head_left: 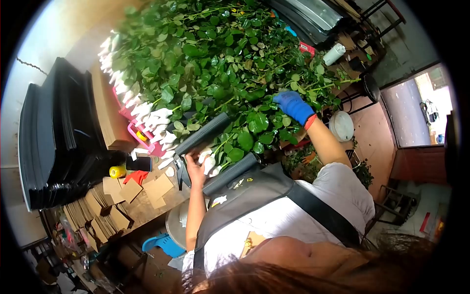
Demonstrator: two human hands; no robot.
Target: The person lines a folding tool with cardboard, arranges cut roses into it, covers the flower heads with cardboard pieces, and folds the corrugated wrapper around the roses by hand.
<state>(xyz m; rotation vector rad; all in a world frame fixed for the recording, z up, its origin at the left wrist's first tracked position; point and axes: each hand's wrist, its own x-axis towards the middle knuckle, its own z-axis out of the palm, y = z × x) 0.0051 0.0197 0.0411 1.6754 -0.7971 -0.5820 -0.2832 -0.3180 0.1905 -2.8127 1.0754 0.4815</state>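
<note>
My bare left hand [196, 170] is at the near edge of the table, its fingers curled against white-netted rose heads [209, 162]. These roses lie between the raised edges of a dark grey sheet [203, 133], which curves up on both sides. My right hand [293, 106], in a blue glove, reaches into the leafy stems to the right. Its fingers are bent among the leaves, and what they grip is partly hidden. A large heap of roses [210, 63] covers the table beyond, with white-netted heads lined up on the left and green stems pointing right.
Black sheets [54, 132] stand stacked at the left. Cardboard pieces [159, 188], a phone [139, 163] and yellow tape [117, 171] lie on the near left table. A blue stool [164, 243] is below; a white bucket [341, 125] stands right. A doorway [421, 108] is farther right.
</note>
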